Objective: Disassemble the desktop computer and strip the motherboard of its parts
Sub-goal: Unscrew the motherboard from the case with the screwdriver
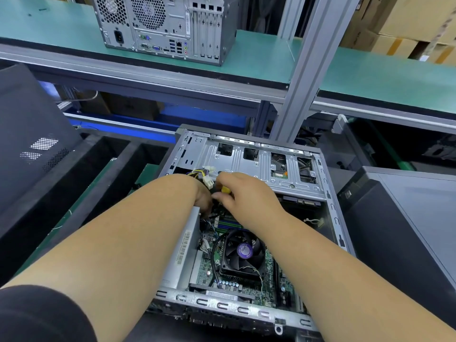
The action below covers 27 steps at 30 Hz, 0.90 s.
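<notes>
An open desktop case (330,193) lies on its side in front of me. Inside it sits the green motherboard (209,267) with a black CPU fan (243,253) carrying a purple label. A grey power supply (182,253) fills the case's left side. Both hands meet at the far end of the board, under the metal drive cage (246,161). My left hand (201,196) is curled down among a bundle of black and yellow power cables (199,172) with a white connector (208,181). My right hand (246,191) pinches a yellow-tipped cable plug (225,190).
A second grey tower (162,25) stands on the green shelf (266,55) behind. A grey aluminium post (303,77) rises just beyond the case. Black side panels lean at the left (32,134) and stand at the right (404,223). Cardboard boxes (407,25) fill the far right.
</notes>
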### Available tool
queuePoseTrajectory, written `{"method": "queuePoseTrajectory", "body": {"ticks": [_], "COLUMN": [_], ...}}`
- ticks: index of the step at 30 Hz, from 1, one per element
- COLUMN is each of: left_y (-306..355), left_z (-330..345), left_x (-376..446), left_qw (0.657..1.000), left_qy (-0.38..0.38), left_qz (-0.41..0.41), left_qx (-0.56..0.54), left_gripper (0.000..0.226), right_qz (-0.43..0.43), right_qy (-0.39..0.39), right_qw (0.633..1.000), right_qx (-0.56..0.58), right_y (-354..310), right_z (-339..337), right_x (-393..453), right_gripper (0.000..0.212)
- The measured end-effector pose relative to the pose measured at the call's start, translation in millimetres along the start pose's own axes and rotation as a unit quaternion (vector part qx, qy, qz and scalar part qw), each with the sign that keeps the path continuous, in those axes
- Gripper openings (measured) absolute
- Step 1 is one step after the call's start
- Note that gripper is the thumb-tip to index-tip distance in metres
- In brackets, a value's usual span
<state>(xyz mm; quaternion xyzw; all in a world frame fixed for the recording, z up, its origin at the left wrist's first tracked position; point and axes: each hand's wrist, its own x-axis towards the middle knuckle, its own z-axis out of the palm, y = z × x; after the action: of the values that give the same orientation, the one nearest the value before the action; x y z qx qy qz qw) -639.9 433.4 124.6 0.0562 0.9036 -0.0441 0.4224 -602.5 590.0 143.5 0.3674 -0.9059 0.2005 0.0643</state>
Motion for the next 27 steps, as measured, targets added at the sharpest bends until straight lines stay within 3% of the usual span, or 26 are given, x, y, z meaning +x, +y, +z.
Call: {"method": "queuePoseTrajectory", "body": {"ticks": [2, 7, 15, 19, 27], "left_y": [2, 3, 4, 6, 5], "left_z": [1, 2, -2, 0, 2], "left_x": [2, 3, -8, -4, -4], "left_qw": [1.000, 1.000, 0.999, 0.998, 0.999], "left_qy": [0.002, -0.002, 0.009, 0.011, 0.004], "left_qz": [0.002, 0.005, 0.007, 0.004, 0.003], "left_qx": [0.012, 0.014, 0.033, 0.056, 0.032], "left_gripper": [0.024, 0.044, 0.026, 0.040, 0.045], "right_qz": [-0.003, -0.015, 0.001, -0.003, -0.006], "right_qy": [-0.007, 0.002, -0.004, -0.001, 0.004], "right_qw": [1.000, 1.000, 1.000, 1.000, 0.999], "right_qx": [-0.021, -0.023, -0.007, -0.026, -0.044], "right_y": [0, 1, 1, 4, 6], "right_z": [1, -1, -1, -1, -2], "right_x": [1, -1, -2, -1, -3], "right_gripper": [0.019, 0.020, 0.024, 0.021, 0.018]}}
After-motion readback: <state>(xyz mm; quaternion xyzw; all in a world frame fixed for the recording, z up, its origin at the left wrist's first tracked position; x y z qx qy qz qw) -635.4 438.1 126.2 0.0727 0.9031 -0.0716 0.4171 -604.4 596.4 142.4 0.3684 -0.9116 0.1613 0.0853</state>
